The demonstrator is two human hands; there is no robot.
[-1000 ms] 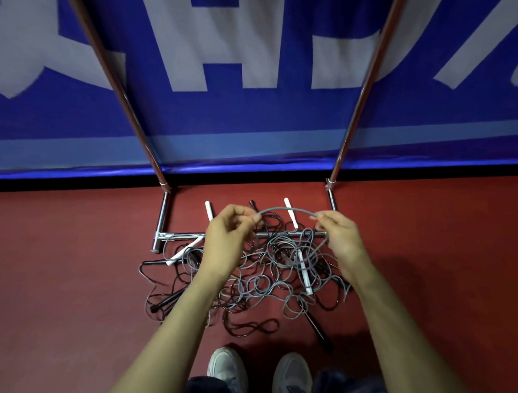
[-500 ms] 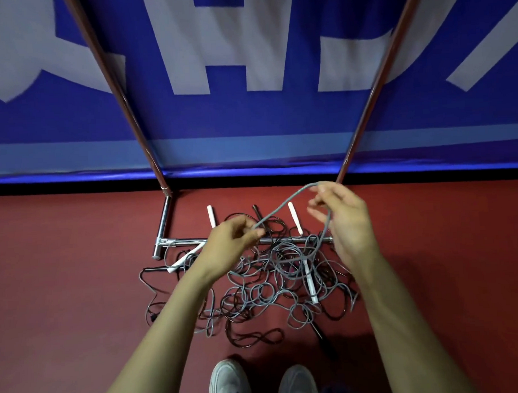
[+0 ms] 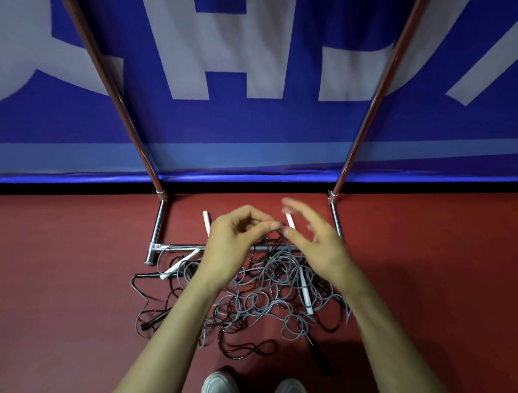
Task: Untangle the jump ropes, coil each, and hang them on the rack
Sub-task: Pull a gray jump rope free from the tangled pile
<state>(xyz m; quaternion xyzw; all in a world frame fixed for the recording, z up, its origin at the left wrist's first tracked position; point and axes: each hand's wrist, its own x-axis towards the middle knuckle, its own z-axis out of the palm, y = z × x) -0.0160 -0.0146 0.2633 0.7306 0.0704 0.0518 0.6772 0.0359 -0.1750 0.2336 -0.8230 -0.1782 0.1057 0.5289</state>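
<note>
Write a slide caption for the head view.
Left hand and right hand hover above tangled grey and black jump ropes on the red floor by the rack.

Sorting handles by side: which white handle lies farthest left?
The slanted white handle by the rack's base bar, beside the left hand; the other three lie further right.

One camera, worn on my head, looks forward and steeply down: my shoes (image 3: 220, 391) at the bottom edge, red floor (image 3: 63, 294) in the middle, the rack (image 3: 159, 224) and blue banner (image 3: 248, 122) filling the top.
</note>
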